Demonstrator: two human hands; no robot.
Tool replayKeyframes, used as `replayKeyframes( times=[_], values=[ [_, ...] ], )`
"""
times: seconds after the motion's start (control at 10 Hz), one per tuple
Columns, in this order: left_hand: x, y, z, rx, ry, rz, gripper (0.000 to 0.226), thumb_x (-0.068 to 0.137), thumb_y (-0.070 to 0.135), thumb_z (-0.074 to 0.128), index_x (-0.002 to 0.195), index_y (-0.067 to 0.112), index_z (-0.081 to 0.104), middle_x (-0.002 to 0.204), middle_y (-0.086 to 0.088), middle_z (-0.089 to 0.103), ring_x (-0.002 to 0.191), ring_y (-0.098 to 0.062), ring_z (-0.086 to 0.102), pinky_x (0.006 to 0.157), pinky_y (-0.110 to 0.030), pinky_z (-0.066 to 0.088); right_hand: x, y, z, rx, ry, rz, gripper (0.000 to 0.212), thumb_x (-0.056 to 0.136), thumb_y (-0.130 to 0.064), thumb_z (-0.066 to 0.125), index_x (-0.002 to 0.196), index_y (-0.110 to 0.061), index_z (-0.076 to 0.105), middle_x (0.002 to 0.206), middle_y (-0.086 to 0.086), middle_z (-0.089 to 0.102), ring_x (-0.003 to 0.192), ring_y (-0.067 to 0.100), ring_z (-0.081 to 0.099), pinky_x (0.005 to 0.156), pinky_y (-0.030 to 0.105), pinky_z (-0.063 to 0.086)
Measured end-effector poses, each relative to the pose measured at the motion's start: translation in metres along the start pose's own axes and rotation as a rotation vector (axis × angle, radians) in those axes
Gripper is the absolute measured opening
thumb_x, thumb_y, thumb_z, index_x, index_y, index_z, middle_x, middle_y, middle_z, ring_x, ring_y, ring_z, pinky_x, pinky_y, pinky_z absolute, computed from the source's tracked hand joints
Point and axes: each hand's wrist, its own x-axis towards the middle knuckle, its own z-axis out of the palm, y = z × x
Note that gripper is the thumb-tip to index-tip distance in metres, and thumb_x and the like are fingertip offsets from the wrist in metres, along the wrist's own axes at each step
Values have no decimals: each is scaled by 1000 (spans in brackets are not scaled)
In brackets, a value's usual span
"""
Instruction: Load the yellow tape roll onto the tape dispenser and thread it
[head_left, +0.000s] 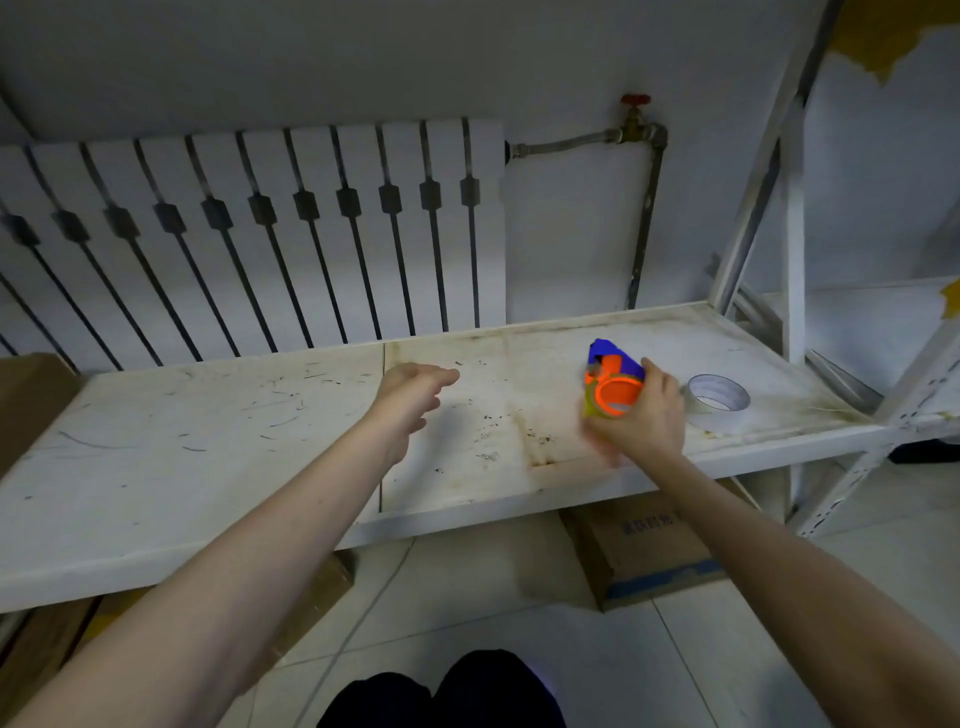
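Observation:
My right hand (641, 415) grips the tape dispenser (613, 376), a blue body with an orange hub, just above the right part of the white shelf (260, 441). A yellowish tape roll (593, 409) sits around the orange hub, mostly hidden by my fingers and blurred. My left hand (413, 397) hovers over the middle of the shelf, fingers loosely apart, holding nothing, well left of the dispenser.
A white tape roll (719, 399) lies on the shelf right of my right hand. A radiator (249, 234) stands behind the shelf, a pipe with a red valve (635, 117) at its right. Cardboard boxes (649, 551) sit on the floor below.

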Motion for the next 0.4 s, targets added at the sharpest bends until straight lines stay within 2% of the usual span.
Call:
replayKeyframes(
  times=[0.1, 0.2, 0.3, 0.4],
  values=[
    [3, 4, 4, 12, 0, 16, 25, 86, 22, 63, 110, 15, 61, 112, -3, 61, 111, -23, 60, 88, -34, 43, 16, 13, 1, -56, -31, 40, 104, 56, -42, 83, 140, -18, 27, 139, 11, 39, 128, 31, 39, 99, 44, 40],
    [7, 7, 5, 20, -6, 27, 29, 87, 19, 61, 116, 13, 62, 108, -2, 62, 109, -21, 62, 87, -33, 44, 25, 21, 7, -102, -132, 48, 108, 54, -46, 84, 141, -19, 26, 141, 10, 38, 128, 31, 40, 98, 46, 43],
    [0, 12, 3, 15, -20, 38, 30, 87, 17, 59, 117, 12, 62, 104, -1, 61, 104, -20, 61, 85, -32, 44, 21, 17, 6, -206, -168, 22, 118, 50, -54, 85, 143, -16, 22, 143, 11, 37, 131, 32, 37, 104, 49, 40],
    [-3, 18, -3, 9, 15, 63, 27, 87, 16, 59, 114, 13, 62, 101, -1, 62, 102, -20, 62, 84, -33, 44, 20, -2, 4, -122, -92, -21, 112, 57, -54, 82, 144, -11, 24, 148, 14, 33, 136, 33, 32, 109, 47, 34]
  ],
)
